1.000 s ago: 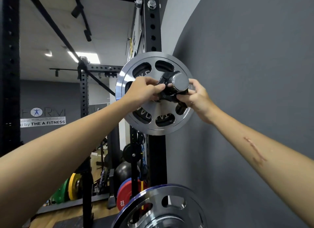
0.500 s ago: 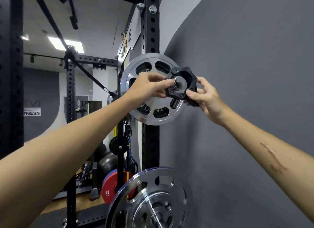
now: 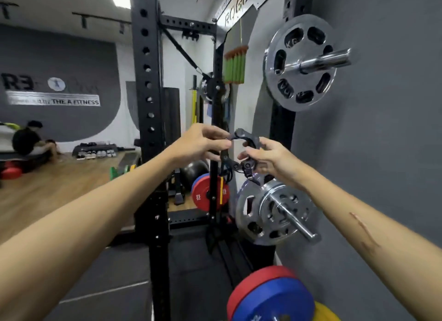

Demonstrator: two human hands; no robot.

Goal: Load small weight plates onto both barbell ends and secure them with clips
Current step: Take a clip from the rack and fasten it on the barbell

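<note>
**Holding the clip off the bar**

Gripping a black clip point(image 3: 241, 153) between both hands, we hold it in the air in front of us, well below the bar end point(image 3: 325, 62) and clear of it. Our left hand point(image 3: 198, 142) pinches the clip's upper left side with fingers pressed together; our right hand point(image 3: 265, 159) curls around its right side, fingers closed on it. The clip hangs open, its ring parted.

Up at the right, a silver plate point(image 3: 300, 63) sits on the bar end, whose bare sleeve sticks out toward the grey wall point(image 3: 382, 129). Only a narrow gap shows between sleeve tip and wall.

Below our right hand, more silver plates point(image 3: 270, 210) rest on a storage peg point(image 3: 299, 222). Red and blue plates point(image 3: 270, 296) crowd the bottom edge. A black rack post point(image 3: 150, 105) stands just behind our left forearm. To the left, wood floor point(image 3: 59, 184) lies open, with a person point(image 3: 28, 140) sitting far back.
</note>
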